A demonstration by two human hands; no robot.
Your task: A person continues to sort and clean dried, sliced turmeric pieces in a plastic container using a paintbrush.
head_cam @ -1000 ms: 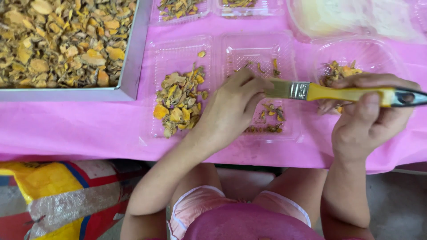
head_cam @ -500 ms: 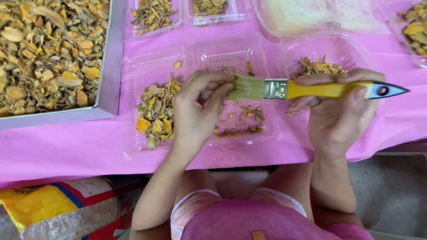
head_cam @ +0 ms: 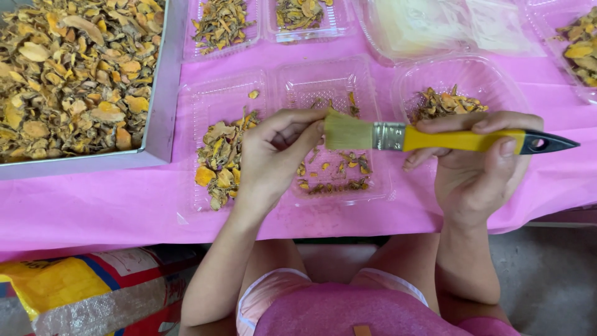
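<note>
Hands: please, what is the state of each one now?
Left hand: fingers curled, fingertips touching the bristles of the brush; what they pinch cannot be told.
Right hand: closed on the yellow brush handle.

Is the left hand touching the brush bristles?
Touching. The head view shows the left hand with its fingertips pressed against the bristles of the brush, no gap.

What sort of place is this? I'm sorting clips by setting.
Probably a small workbench for sorting and packing dried plant slices: a large metal tray of dried yellow-orange slices, clear plastic clamshell boxes on a pink table cover, and a yellow-handled paintbrush for cleaning.
</note>
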